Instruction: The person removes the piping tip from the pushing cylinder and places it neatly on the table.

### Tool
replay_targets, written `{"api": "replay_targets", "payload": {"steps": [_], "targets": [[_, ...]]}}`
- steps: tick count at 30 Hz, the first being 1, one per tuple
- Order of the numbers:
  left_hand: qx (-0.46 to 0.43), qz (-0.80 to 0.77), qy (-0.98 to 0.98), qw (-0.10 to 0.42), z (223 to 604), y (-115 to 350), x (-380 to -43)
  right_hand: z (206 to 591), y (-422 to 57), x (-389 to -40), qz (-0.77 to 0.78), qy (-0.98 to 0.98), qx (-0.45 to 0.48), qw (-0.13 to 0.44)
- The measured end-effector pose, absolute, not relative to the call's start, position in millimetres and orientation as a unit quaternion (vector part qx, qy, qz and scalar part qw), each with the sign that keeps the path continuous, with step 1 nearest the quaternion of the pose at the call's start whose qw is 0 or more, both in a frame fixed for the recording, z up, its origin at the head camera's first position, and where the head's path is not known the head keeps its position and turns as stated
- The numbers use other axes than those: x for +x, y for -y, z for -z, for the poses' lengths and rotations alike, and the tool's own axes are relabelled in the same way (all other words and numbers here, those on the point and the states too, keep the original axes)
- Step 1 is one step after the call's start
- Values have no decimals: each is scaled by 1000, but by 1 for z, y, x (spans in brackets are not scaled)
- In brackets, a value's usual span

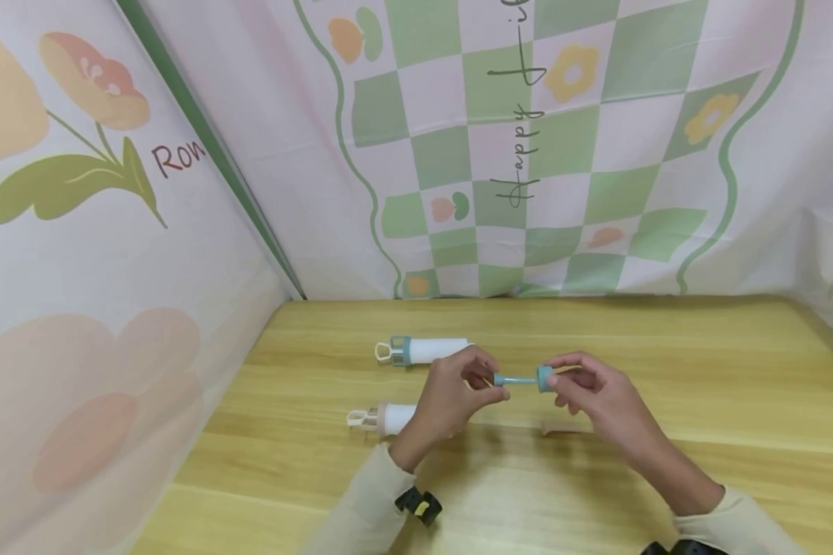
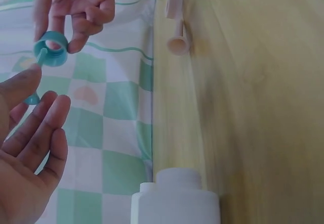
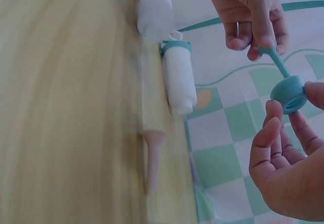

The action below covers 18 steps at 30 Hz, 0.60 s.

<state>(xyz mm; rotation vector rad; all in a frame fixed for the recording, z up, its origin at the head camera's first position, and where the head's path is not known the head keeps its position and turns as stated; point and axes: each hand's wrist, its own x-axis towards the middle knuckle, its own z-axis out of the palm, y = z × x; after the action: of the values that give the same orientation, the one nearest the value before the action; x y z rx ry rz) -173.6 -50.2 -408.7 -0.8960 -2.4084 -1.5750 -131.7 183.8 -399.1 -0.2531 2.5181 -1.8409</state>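
Observation:
Above the table, both hands hold a teal piece made of a ring-shaped cap [image 1: 544, 378] and a thin stem [image 1: 519, 380] with a flared end. My left hand [image 1: 447, 389] pinches the flared end of the stem between thumb and fingers. The right hand [image 1: 607, 397] grips the cap by its rim, thumb on one side and fingertips on the other. In the right wrist view the cap's open, hollow side [image 3: 293, 102] shows, with the stem [image 3: 276, 62] running up to the left hand. Behind the left hand lies a white bottle with a teal collar [image 1: 433, 351].
A second white bottle [image 1: 394, 418], with a beige-pink collar and loop, lies partly hidden behind the left forearm. Under the right hand a beige-pink stemmed piece [image 1: 565, 427] rests on the wooden table [image 1: 736, 370]. Patterned cloth [image 1: 430, 154] hangs at the back and left.

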Motion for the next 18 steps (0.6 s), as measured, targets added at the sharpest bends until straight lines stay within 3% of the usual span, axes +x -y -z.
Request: {"api": "replay_targets", "payload": {"steps": [18], "targets": [[-305, 483, 817, 78, 405, 39, -187, 398, -208, -144, 542, -831, -122, -19]]}}
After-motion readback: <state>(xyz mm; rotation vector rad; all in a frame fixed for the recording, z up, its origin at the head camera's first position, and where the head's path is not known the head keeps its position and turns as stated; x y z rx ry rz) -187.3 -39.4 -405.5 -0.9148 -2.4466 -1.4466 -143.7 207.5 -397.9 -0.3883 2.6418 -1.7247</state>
